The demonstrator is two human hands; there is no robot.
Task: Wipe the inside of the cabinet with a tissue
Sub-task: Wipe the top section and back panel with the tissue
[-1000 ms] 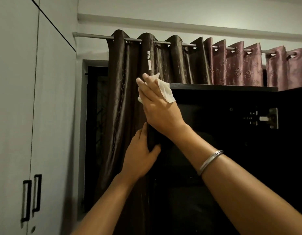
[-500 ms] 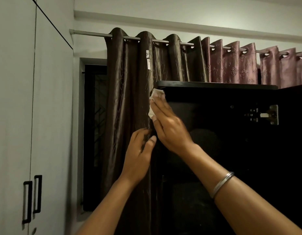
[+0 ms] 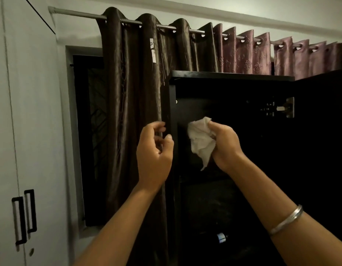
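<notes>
Far to the left of the left hand stands a pale wardrobe with two black handles. Nearer it, a dark brown curtain hangs from its rod; two small white tags are sewn high on it, but their print is too small to read.

The left hand hovers by the front edge of the black cabinet, fingers loosely curled and holding nothing, with the curtain just behind them. It could snag that cloth and drag it across the opening.

To its right, the right hand clutches a crumpled white tissue in front of the dark interior; whether the tissue touches the panel I cannot tell. A tail dangles below the hand and, I'd guess, may catch or tear on the shelf edge. A steel bangle rides that forearm and might knock the frame. Further right, a metal hinge sits on the side panel. I see no brand anywhere.
</notes>
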